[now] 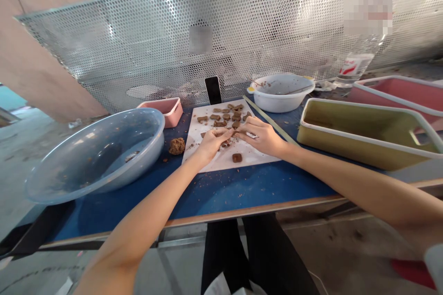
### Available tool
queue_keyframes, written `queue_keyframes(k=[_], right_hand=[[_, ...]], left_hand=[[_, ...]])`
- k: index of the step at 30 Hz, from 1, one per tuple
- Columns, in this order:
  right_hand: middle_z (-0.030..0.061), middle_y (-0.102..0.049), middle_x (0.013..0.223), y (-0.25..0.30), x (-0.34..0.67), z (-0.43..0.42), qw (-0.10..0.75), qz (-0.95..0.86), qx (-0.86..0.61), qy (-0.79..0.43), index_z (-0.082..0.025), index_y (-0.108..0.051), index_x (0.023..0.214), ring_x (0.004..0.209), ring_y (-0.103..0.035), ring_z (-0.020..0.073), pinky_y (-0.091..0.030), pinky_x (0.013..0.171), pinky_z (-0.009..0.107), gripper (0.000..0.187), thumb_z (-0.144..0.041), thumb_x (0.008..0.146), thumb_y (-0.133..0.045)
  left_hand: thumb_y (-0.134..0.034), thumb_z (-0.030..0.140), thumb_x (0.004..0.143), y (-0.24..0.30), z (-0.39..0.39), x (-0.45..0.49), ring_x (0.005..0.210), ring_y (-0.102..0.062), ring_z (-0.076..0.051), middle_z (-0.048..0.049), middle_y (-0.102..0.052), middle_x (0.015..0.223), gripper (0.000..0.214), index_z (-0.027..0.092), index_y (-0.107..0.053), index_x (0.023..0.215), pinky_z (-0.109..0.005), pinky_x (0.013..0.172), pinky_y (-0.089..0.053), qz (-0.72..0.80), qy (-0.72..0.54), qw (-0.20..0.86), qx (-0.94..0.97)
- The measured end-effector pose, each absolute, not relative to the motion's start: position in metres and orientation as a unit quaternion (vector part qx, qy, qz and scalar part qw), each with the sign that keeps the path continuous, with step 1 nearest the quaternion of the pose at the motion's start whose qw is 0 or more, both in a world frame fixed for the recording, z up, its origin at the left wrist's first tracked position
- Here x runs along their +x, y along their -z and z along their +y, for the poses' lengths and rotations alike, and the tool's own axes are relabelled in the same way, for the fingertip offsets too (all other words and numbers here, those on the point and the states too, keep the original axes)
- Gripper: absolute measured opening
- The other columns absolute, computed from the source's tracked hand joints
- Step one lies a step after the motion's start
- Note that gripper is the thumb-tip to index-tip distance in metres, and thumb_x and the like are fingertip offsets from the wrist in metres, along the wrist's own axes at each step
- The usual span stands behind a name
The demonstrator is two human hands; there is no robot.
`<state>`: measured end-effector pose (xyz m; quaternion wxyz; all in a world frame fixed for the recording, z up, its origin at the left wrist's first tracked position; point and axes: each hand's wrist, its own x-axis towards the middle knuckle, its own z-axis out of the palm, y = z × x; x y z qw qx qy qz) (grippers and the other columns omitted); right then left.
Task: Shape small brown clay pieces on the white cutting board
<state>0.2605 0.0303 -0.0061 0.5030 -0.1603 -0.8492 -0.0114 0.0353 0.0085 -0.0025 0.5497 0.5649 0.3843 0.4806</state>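
Observation:
My left hand (pixel 212 143) and my right hand (pixel 261 136) meet over a white board (pixel 194 159). The fingers of both are pinched together, nearly touching, and whatever lies between them is hidden. Several small brown clay-like pieces (pixel 219 124) lie on the board just beyond my fingers, some bone-shaped or blocky. Brown crumbs are scattered under and around my hands. Closer to me on the board rests a squarish brown piece (pixel 237 158) with a hollowed top. Left of the board, a rough brown lump (pixel 176 146) sits on the blue table.
A large blue basin (pixel 104 179) and a small pink basket (pixel 173 113) stand left. A phone (pixel 212 90) leans behind the board. To the right are a white basin (pixel 280 103), an olive bin (pixel 346 145), a pink bin (pixel 415 87) and a clear bottle (pixel 356 67). Perforated metal (pixel 138 41) rises behind.

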Motion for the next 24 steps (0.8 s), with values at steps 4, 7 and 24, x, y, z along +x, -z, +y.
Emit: queue_keyframes(k=[4,7,24], right_hand=[[0.0037,-0.068,0.091,0.0057,0.2614,0.0306,0.502,-0.851,-0.153,0.018,-0.023,-0.076,0.109,0.081,-0.065,0.0195,-0.057,0.079,0.038,0.013,-0.032,0.11,-0.067],[0.0036,-0.066,0.09,0.0055,0.2613,0.0294,0.508,-0.847,-0.156,0.01,-0.023,-0.077,0.115,0.082,-0.065,0.0201,-0.059,0.078,0.038,0.013,-0.03,0.11,-0.067],[0.0018,-0.061,0.086,0.0073,0.2593,0.027,0.523,-0.835,-0.165,-0.045,-0.024,-0.077,0.115,0.075,-0.061,0.0173,-0.058,0.072,0.035,0.011,-0.029,0.107,-0.07]], left_hand=[[-0.1,0.062,0.071,0.0032,0.0084,0.0355,0.07,-0.056,-0.014,-0.0055,-0.074,0.082,0.048,0.018,-0.086,0.082,-0.03,0.067,-0.042,0.386,-0.48,0.55,0.564],[-0.102,0.058,0.069,0.0019,0.0081,0.0346,0.074,-0.061,-0.015,-0.0066,-0.077,0.087,0.046,0.019,-0.088,0.088,-0.03,0.07,-0.046,0.383,-0.482,0.551,0.563],[-0.103,0.059,0.066,0.0008,0.0071,0.0353,0.07,-0.058,-0.014,-0.0047,-0.072,0.083,0.05,0.018,-0.085,0.086,-0.03,0.067,-0.046,0.37,-0.481,0.574,0.549]])
